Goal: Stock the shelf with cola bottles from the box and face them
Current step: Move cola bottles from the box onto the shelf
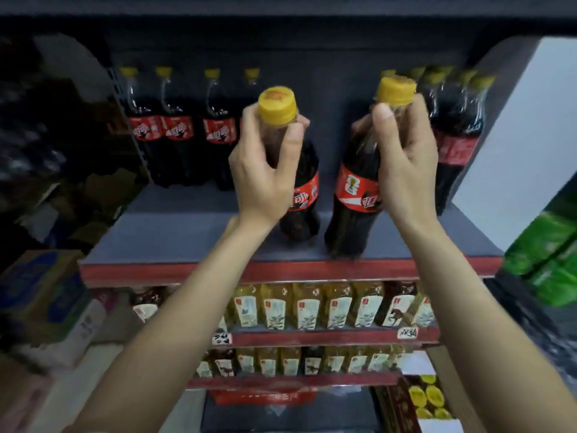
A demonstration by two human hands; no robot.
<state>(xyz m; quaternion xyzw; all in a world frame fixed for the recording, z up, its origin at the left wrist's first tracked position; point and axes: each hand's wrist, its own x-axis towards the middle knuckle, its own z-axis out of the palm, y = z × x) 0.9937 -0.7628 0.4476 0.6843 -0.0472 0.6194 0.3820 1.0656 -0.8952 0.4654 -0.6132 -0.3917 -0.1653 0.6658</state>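
Right now I'm gripping a cola bottle in each hand by its neck, just under the yellow cap. My left hand (pixel 265 170) is wrapping the left bottle (pixel 301 195), and my right hand (pixel 406 164) is clasping the right bottle (pixel 352 201). Both bottles are standing near the front edge of the grey shelf (pixel 175 242), side by side but apart, the right one tilting slightly. More cola bottles (pixel 178 132) are lining the back.

- rows of yellow tea bottles with pale labels (pixel 307 304) fill the two lower shelves
- green shrink-wrapped packs (pixel 544 245) at right
- blue-printed cardboard carton (pixel 40 289) at left
- handwritten white price tags (pixel 222 339)
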